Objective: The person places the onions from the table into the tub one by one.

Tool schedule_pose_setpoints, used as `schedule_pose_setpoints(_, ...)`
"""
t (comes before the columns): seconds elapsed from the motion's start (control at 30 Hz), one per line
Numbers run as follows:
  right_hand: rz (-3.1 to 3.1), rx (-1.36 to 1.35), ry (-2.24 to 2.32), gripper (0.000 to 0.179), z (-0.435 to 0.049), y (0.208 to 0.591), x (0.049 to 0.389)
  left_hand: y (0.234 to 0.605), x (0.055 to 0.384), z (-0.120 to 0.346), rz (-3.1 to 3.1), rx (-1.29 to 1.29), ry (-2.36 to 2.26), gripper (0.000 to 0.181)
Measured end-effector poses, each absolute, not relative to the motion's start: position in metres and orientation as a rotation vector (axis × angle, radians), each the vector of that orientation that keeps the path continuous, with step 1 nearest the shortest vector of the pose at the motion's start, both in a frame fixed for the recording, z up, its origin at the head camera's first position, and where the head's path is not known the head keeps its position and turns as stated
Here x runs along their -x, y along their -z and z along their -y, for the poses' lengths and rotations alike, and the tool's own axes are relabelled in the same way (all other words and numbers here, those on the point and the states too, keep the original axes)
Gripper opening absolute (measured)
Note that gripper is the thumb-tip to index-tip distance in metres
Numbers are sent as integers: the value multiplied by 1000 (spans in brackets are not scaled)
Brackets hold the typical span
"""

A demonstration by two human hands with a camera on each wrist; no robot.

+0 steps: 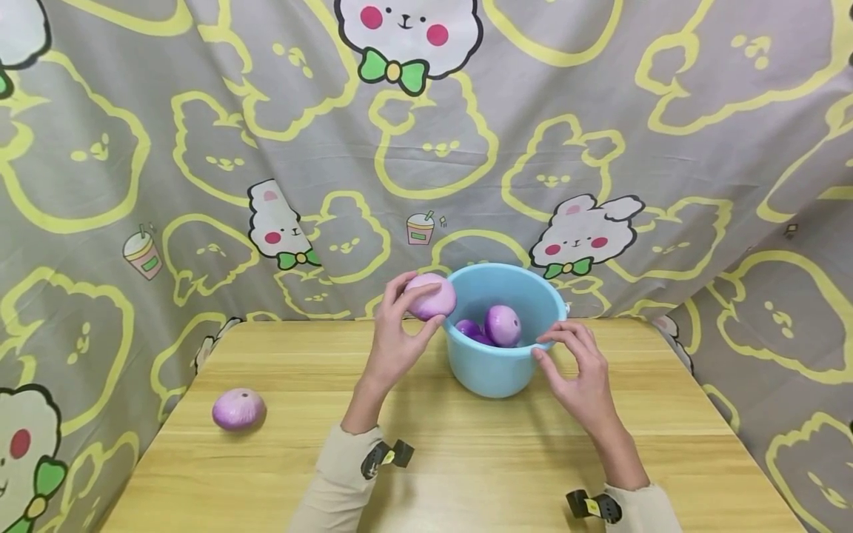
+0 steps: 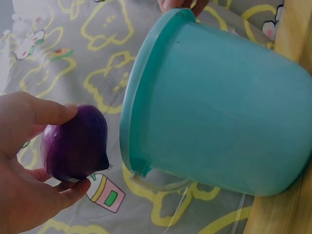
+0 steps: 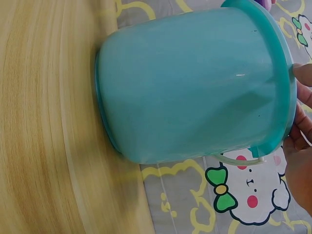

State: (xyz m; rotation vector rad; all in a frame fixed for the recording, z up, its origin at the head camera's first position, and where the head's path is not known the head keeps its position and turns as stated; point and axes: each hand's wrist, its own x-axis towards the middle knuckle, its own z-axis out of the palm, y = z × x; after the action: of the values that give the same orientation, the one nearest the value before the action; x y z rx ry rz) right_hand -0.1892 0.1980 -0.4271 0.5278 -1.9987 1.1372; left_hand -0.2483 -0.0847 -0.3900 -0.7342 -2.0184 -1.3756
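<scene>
My left hand (image 1: 395, 342) grips a purple onion (image 1: 432, 298) between thumb and fingers, level with the left rim of a light blue bucket (image 1: 493, 371). In the left wrist view the onion (image 2: 80, 141) is dark purple, with its pointed end towards the bucket wall (image 2: 219, 107). The right hand (image 1: 581, 370) pinches the bucket's right rim, thumb outside and fingers over the edge. Inside the bucket lie more purple onions (image 1: 503, 326), partly hidden by each other. The bucket stands upright on the table.
Another purple onion (image 1: 238, 409) lies on the wooden table (image 1: 280, 474) at the left. A pale bucket handle (image 3: 239, 160) hangs at the rim's far side. Behind the table's back edge hangs a grey patterned curtain (image 1: 333, 163).
</scene>
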Motion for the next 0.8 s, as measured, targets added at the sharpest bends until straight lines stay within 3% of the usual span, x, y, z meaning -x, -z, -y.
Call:
schedule_pose_setpoints(0.2,1997,-536,-1114,29,-209,443,201,385,250,78,2041,744,1402,40)
schedule_pose_setpoints(0.8,1999,-535,-1119,28,-207,442,200,386,257,59,2037,810,1411,41)
